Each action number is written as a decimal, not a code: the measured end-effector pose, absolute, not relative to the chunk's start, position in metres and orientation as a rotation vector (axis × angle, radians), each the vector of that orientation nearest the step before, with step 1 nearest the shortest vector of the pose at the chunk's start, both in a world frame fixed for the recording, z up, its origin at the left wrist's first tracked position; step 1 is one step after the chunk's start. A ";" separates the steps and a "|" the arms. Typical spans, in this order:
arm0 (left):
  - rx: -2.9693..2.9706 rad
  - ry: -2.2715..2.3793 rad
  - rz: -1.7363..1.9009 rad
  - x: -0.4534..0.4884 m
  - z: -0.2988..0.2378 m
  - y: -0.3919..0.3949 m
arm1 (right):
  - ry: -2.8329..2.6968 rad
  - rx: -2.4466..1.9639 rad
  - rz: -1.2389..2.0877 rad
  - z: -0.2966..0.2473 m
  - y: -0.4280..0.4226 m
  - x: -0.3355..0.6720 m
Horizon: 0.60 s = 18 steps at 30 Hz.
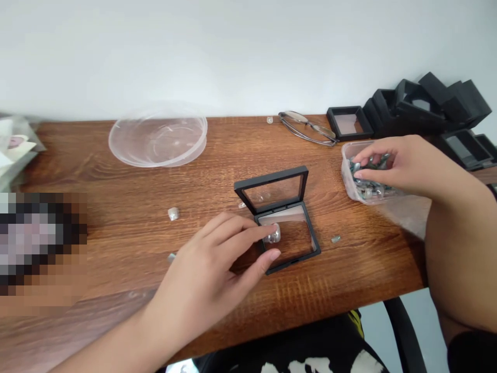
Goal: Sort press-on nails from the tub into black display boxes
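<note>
An open black display frame box (306,247) lies on the wooden table (116,217), its clear-windowed lid (273,189) standing up at the back. My left hand (217,259) rests at the box's left edge, its fingertips pinching a small silvery piece (273,234) over the clear film of the base. My right hand (399,163) reaches into a small clear plastic tub (349,178) of shiny small pieces at the right, fingers curled down among them. What those fingers grip is hidden.
A clear round plastic lid (159,139) sits at the back. Eyeglasses (306,127) lie near the wall beside a pile of black frame boxes (423,106). Loose small pieces lie on the table (173,213) (336,239). A chair edge (404,331) shows below.
</note>
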State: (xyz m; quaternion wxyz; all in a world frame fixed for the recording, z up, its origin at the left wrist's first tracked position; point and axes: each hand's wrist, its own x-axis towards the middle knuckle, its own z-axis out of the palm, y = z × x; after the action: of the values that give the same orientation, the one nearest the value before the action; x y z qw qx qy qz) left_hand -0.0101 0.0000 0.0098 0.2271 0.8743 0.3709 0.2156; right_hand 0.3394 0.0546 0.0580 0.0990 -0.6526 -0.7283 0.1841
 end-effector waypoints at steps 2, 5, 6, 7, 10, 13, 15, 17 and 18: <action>2.425 1.004 0.587 -0.010 0.009 0.000 | -2.179 -1.968 0.520 0.060 0.054 0.338; 2.434 0.994 0.582 -0.010 0.009 0.000 | -2.182 -1.990 0.543 0.065 0.052 0.334; 2.435 0.992 0.580 -0.009 0.009 0.001 | -2.170 -1.983 0.563 0.068 0.051 0.333; 2.435 0.990 0.577 -0.009 0.009 0.001 | -2.153 -1.977 0.584 0.071 0.049 0.332; 2.436 0.991 0.570 -0.009 0.009 0.001 | -2.081 -1.953 0.627 0.077 0.046 0.331; 2.445 0.996 0.561 -0.009 0.008 0.001 | -2.028 -1.899 0.668 0.080 0.043 0.331; 2.450 1.000 0.557 -0.010 0.008 0.001 | -1.989 -1.858 0.664 0.081 0.042 0.331; 2.451 1.001 0.554 -0.010 0.008 0.001 | -1.951 -1.834 0.647 0.081 0.042 0.332; 2.452 1.000 0.558 -0.010 0.008 0.001 | -1.934 -1.823 0.631 0.081 0.042 0.333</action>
State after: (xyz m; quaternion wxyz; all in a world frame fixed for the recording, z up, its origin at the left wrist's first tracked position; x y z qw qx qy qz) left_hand -0.0100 0.0011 0.0080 0.2157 0.8847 0.3609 0.2014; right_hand 0.3332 0.0424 0.0806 0.2033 -0.6534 -0.6932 0.2261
